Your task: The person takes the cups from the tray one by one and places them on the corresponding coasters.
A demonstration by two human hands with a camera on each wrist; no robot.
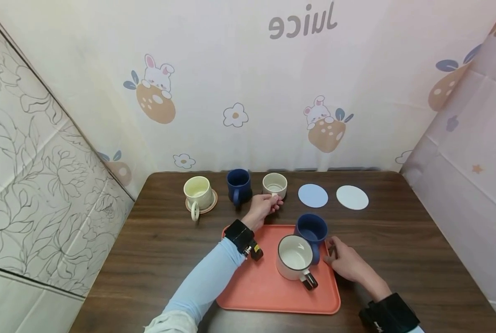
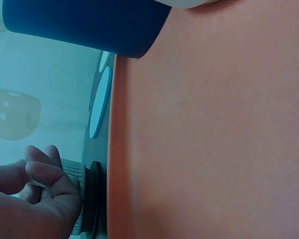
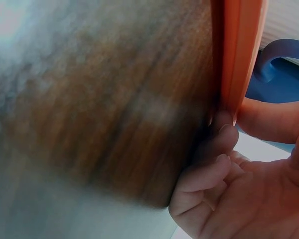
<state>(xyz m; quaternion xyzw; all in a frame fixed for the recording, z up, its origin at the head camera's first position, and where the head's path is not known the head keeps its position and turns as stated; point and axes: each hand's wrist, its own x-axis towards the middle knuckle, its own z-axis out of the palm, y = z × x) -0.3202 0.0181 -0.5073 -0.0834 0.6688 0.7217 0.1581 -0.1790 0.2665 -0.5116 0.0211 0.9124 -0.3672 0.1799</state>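
At the back of the table, my left hand (image 1: 264,208) pinches the handle of a small cream ribbed cup (image 1: 274,182). The left wrist view shows this cup standing on a dark coaster (image 2: 95,199). My right hand (image 1: 348,260) grips the right rim of an orange-red tray (image 1: 252,291), thumb above and fingers beneath in the right wrist view. On the tray, a blue mug (image 1: 311,226) stands close to a white mug (image 1: 293,254) with a dark rim and black handle.
A pale yellow mug (image 1: 197,190) sits on a light round coaster (image 1: 214,204) at back left. Between it and the cream cup stands a dark blue mug (image 1: 239,182). A light blue disc (image 1: 313,196) and a white disc (image 1: 352,198) lie at back right. Printed curtains surround the table.
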